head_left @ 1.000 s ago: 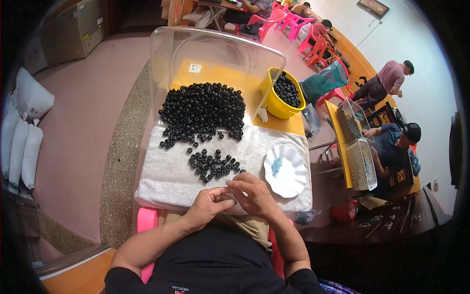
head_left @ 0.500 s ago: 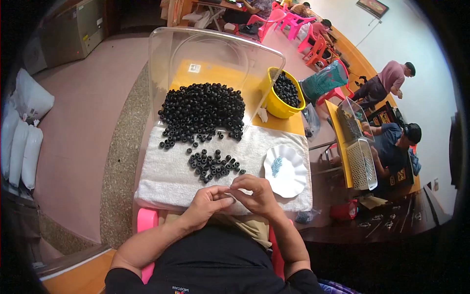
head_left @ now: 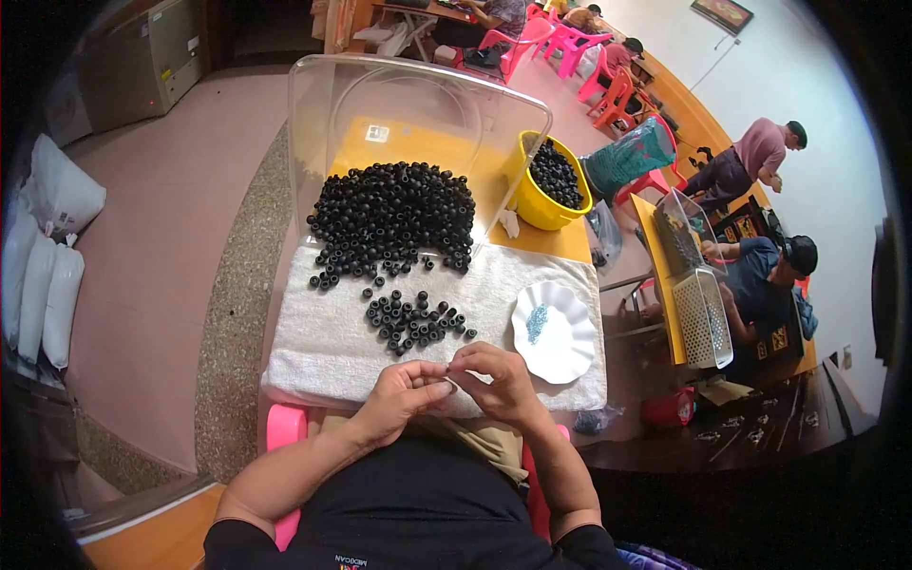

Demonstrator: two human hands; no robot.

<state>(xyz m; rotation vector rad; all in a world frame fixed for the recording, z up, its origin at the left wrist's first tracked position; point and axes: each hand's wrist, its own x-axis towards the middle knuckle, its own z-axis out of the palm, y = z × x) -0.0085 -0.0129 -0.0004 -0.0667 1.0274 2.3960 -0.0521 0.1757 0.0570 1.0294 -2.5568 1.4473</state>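
My left hand (head_left: 407, 394) and my right hand (head_left: 496, 382) meet fingertip to fingertip above the near edge of a white towel (head_left: 318, 351). Both are closed in a pinch, and whatever sits between the fingertips is too small to make out. Just beyond them lies a loose group of small black beads (head_left: 414, 321) with holes. Farther back, a large heap of the same black beads (head_left: 394, 211) spreads out of a clear plastic bin (head_left: 309, 114). To the right of my right hand stands a white scalloped plate (head_left: 570, 347) with tiny pale-blue pieces (head_left: 538, 323) on it.
A yellow tub (head_left: 541, 207) of black beads stands at the table's back right. Farther right, a person (head_left: 760, 275) sits at another table with a white perforated basket (head_left: 706, 318). White sacks (head_left: 47, 294) stand at far left. Pink chairs (head_left: 570, 47) and people are at the back.
My right hand has shifted very slightly, its fingertips still against those of the left. The beads, plate and tub have stayed where they were.
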